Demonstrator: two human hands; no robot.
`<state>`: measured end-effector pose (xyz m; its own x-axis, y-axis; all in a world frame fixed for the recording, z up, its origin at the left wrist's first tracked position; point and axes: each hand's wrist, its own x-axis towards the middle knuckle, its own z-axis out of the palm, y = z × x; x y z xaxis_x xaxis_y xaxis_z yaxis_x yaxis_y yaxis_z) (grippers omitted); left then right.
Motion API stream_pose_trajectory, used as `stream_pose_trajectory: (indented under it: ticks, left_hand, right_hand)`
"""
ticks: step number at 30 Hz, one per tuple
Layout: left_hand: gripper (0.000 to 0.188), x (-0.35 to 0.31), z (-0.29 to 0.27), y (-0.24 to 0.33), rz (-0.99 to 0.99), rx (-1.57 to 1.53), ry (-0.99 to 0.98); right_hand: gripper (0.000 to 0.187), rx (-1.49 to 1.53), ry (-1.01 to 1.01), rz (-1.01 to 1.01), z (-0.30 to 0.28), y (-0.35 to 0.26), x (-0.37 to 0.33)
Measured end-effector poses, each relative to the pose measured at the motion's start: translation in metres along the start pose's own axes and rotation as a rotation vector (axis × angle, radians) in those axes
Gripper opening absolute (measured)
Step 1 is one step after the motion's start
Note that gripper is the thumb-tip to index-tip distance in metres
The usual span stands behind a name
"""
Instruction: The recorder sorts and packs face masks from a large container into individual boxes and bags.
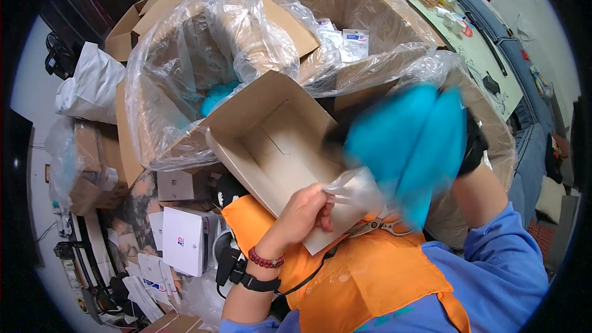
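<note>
My left hand (305, 213) is closed in a pinch on the edge of a clear plastic bag (357, 188). My right hand (473, 145) holds up a large turquoise item (410, 148) with two rounded lobes, smeared by motion, so its kind is unclear. Dark material covers part of this hand, and its fingers are mostly hidden. An open cardboard box (271, 142), brown outside and pale inside, rests tilted in front of me, below my left hand's reach. Scissors (382, 227) lie by the box's near corner on my orange apron (370, 271).
Large cartons lined with clear plastic (179, 80) stand ahead; one has turquoise things (217, 95) in it, another white packets (354, 45). White boxes (185, 240) lie on the floor at left. A cluttered pale table (468, 43) and blue sofa (524, 154) stand at right.
</note>
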<state>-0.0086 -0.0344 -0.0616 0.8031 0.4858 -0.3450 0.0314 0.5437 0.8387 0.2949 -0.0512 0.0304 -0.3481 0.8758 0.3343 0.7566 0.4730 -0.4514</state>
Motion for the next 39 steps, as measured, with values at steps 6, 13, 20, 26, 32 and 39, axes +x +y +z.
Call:
stream_pose_trajectory:
  ticks: [6, 13, 20, 26, 32, 39]
  left_hand:
    - [0.026, -0.008, 0.008, 0.045, 0.123, 0.473, 0.089]
    - [0.027, -0.027, 0.021, 0.040, 0.170, 0.518, 0.158]
    - [0.011, -0.044, 0.039, 0.038, 0.262, 0.244, 0.054]
    - [0.008, -0.072, 0.045, 0.046, 0.647, 0.906, -0.193]
    - [0.024, -0.095, 0.059, 0.032, 0.449, 1.060, -0.307]
    - [0.018, -0.129, 0.055, 0.032, 0.321, 0.958, -0.294]
  right_hand:
    - [0.035, 0.791, -0.788, 0.041, 0.067, -0.055, 0.007]
    - [0.042, 1.036, -0.527, 0.242, 0.059, -0.057, 0.008]
    - [0.022, 0.947, -0.112, 0.617, 0.050, -0.107, 0.003]
    - [0.022, 1.433, -0.868, 0.492, -0.005, -0.126, 0.025]
    - [0.023, 1.347, -1.037, 0.036, -0.004, -0.125, 0.007]
    - [0.026, 1.304, -1.153, 0.064, -0.012, -0.129, 0.005]
